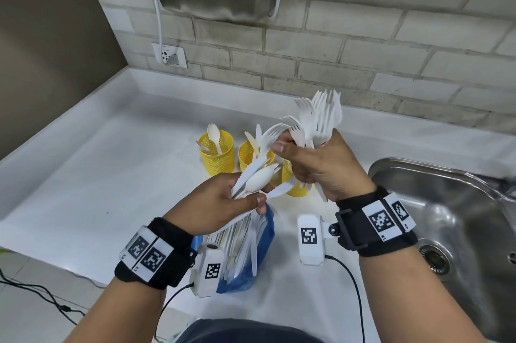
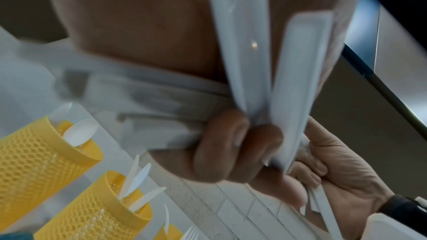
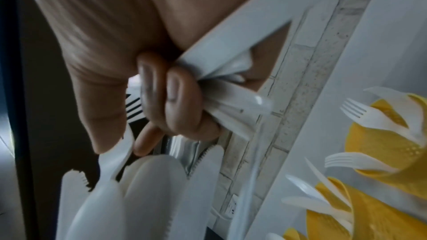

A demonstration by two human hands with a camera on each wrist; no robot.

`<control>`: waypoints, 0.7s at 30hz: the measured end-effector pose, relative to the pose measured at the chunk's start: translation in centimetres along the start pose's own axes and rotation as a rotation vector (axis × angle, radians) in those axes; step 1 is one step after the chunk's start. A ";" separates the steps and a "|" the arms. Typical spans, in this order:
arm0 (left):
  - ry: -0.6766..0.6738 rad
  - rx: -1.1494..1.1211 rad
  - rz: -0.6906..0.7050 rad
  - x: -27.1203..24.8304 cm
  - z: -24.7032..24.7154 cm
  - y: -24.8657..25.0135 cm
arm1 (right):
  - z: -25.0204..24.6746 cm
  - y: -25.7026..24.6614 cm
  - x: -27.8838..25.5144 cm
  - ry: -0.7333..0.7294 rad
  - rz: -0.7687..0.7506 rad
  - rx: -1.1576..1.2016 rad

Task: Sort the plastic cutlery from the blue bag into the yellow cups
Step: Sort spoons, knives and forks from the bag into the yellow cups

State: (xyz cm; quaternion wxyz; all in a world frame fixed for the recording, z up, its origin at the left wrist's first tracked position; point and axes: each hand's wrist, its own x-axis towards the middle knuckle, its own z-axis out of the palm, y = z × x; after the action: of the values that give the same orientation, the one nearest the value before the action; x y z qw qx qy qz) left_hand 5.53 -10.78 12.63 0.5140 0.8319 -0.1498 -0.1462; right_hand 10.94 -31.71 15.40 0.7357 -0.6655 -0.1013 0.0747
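Mid-sort, both hands loaded. Far left on the white surface (image 1: 83, 175), yellow cup 1 (image 1: 216, 157) has spoons in it. Next right, yellow cup 2 (image 1: 250, 157) holds knives. My left hand (image 1: 220, 204) has its fingers curled tight round a mixed bundle (image 1: 258, 172) of spoons, knives and at least 1 fork, lifted above the blue bag (image 1: 248, 253), which lies on the surface under that hand with more white cutlery inside. Yellow cup 3 (image 1: 296, 185) sits mostly behind my hands; the right wrist view shows forks in it. My right hand (image 1: 318, 166) grips a fistful of forks (image 1: 321, 119), tines up, thumb touching a fork that sticks out of the left bundle. Sink (image 1: 458, 219) far right. Step in hand, I'd say: pulling forks out of the mixed bundle. Next move needs that fork drawn free without dragging neighbours, then the forks dropped into cup 3.
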 end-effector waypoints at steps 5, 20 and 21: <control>-0.024 0.019 0.003 0.0 0.1 0.0 | 0.1 -0.1 0.4 0.022 0.024 0.024; 0.150 0.011 -0.015 0.2 0.1 -1.0 | -1.4 -0.6 1.8 0.346 -0.045 0.826; 0.156 -0.003 -0.018 0.2 0.2 -1.0 | -1.7 -0.4 2.0 0.392 -0.032 0.901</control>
State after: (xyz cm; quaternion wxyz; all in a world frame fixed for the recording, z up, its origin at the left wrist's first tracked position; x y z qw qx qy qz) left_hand 5.77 -10.62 11.63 0.5240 0.8413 -0.1016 -0.0858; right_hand 13.26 -32.93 15.77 0.9567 -0.2809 0.0712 -0.0268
